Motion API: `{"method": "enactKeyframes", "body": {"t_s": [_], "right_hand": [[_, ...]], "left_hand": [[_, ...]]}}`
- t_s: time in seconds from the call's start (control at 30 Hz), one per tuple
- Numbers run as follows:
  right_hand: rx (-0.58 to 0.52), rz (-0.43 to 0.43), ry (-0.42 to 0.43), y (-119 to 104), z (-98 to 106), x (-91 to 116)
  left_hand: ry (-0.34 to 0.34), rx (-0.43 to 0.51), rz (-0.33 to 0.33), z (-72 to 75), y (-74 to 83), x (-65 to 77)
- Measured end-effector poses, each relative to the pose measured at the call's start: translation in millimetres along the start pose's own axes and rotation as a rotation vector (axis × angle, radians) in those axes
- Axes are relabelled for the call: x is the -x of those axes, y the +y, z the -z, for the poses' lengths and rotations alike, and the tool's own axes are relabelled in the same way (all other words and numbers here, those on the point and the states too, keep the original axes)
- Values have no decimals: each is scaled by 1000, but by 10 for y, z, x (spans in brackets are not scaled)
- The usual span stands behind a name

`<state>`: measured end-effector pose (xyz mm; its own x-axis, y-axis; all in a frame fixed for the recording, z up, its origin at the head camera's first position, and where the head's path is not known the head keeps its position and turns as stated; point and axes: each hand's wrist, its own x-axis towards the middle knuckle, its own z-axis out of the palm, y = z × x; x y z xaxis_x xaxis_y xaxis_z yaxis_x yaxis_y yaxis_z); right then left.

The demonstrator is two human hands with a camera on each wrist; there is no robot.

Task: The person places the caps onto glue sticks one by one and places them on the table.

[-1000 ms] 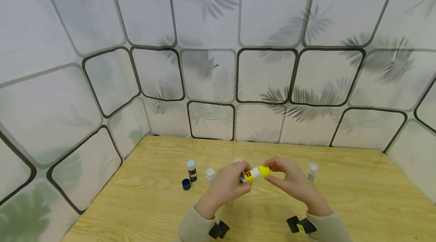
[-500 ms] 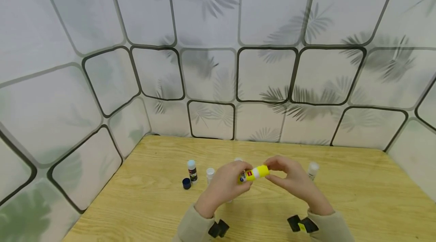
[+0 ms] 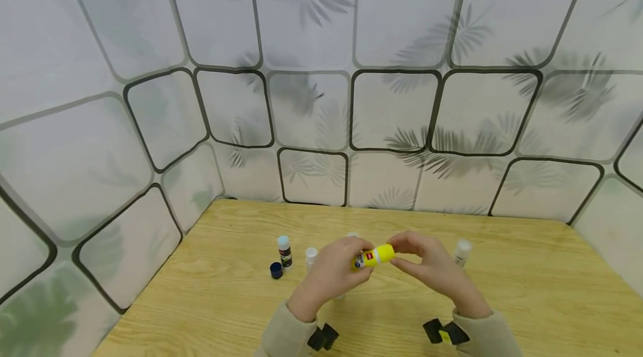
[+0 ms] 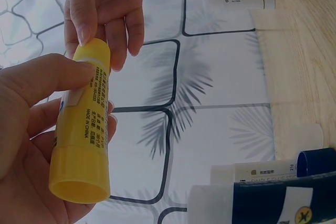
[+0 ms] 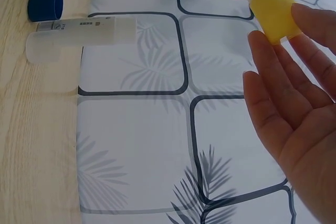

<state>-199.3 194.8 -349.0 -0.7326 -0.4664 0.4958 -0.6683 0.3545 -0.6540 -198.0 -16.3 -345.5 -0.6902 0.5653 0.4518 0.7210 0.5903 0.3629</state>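
Note:
Above the table, between both hands, is a yellow glue stick (image 3: 365,259) with its yellow cap (image 3: 385,252) on the right end. My left hand (image 3: 331,268) grips the body, thumb along the printed label in the left wrist view. My right hand (image 3: 429,262) pinches the cap between thumb and fingertips, as the right wrist view shows. A narrow white band (image 4: 93,60) shows between cap and body. My left hand partly hides a white glue stick (image 3: 311,255) and another white-topped container (image 3: 353,235) behind it.
On the wooden table (image 3: 211,301) stands a dark-labelled glue stick (image 3: 284,254) at left, beside a loose dark blue cap (image 3: 276,270). A white glue stick (image 3: 462,252) stands beyond my right hand. A patterned curtain (image 3: 311,106) borders the table's back.
The white band on the glue stick has narrowed as the cap slid towards the body. Both hands keep nearly the same place; the things on the table have not moved.

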Motion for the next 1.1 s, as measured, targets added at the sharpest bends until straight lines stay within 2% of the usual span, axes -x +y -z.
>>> {"method": "enactKeyframes", "body": {"t_s": [0.7, 1.1], "right_hand": [[8, 12, -1, -22, 5, 7], [-6, -8, 9, -38, -5, 15]], "left_hand": [[0, -21, -16, 16, 40, 1], [40, -59, -57, 6, 42, 0]]}}
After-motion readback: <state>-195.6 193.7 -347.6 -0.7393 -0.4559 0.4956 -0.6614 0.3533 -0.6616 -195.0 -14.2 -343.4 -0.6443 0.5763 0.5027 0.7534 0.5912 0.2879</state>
